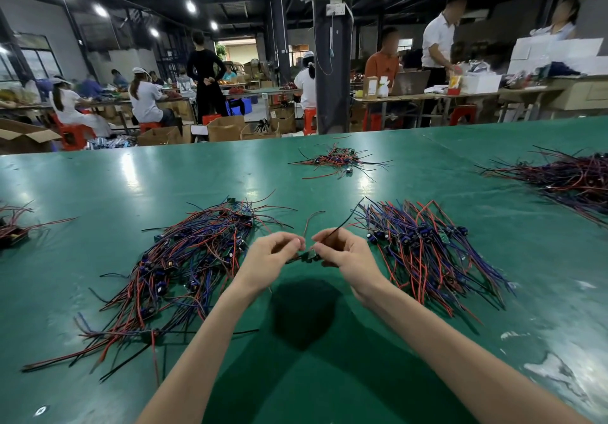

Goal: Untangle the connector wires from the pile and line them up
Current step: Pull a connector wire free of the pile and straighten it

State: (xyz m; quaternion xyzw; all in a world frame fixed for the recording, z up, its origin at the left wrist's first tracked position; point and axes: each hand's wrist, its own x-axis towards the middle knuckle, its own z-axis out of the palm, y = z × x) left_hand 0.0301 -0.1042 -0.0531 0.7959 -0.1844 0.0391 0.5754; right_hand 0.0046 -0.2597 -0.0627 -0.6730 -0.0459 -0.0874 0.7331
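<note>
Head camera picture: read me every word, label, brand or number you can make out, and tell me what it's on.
No text can be read.
Brown box: pale label, too small to read.
Orange shirt: dark chest mark, blurred.
Green board in the right wire pile: markings too small.
Held connector wire: no print visible.

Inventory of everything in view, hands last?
table: one, green, foreground.
tangled pile: one, red, blue and black wires, left of hands.
tidier pile: one, same colours, right of hands.
small pile: one, red and black, far centre.
far-right pile: one, red and dark, right edge.
left-edge pile: one, red and dark, cut off.
held connector wire: one, black and red leads, between hands.
pillar: one, dark, behind table.
stools: several, red, background.
cardboard boxes: several, brown, behind table.
workers: several, background.
left hand: pinches the held connector wire.
right hand: pinches it too.
</note>
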